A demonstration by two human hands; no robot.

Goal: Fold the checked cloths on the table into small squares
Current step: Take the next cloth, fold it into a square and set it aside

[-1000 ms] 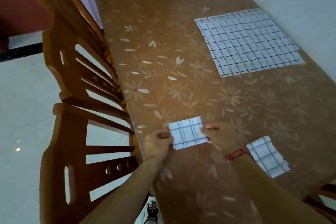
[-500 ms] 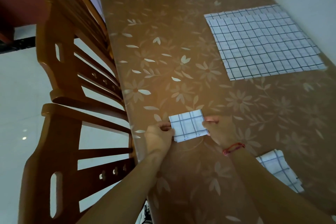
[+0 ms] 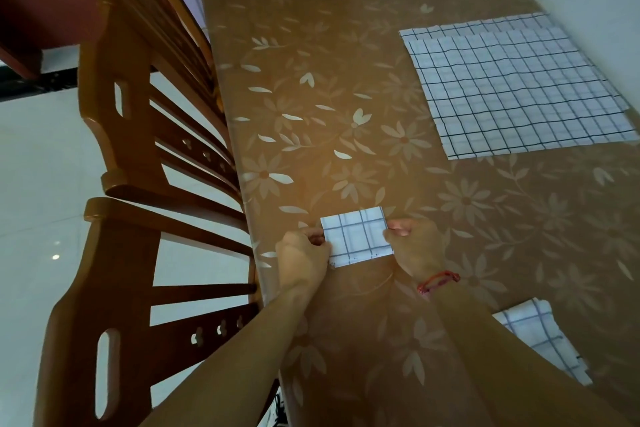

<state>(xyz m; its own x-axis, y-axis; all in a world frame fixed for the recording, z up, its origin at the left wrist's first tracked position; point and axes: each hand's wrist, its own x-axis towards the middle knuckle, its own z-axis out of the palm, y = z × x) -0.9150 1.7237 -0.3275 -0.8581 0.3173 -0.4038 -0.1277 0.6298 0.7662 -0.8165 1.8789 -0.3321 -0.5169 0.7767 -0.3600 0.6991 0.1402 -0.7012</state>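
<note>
Already down to a small packet, the folded cloth (image 3: 356,236) lay on the table (image 3: 311,80) between the two hands. The left hand (image 3: 304,260) pinched its left edge with curled fingers and the right hand (image 3: 414,246) pinched its right edge in the same way. A red cord (image 3: 438,281) circled the right wrist. On the side of the grip nearest the person, a lower layer showed past the top layer, so the layers did not appear fully flush.

The main risk, judged from this, was a crooked square. If the pinches pulled unevenly, or one side let go first, the layers could slide and the stepped edge could widen. The table's surface looked glossy, so the packet could also skate under sideways pressure. The left-hand pinch sat close to the table edge, with a chair (image 3: 138,184) just beyond it, and a push that way could carry the packet off the top.

Well beyond the grip and to its right lay the flat cloths (image 3: 512,87), overlapping and not yet folded. A finished square (image 3: 540,333) rested behind the right forearm, where a drawn-back elbow might disturb it.
</note>
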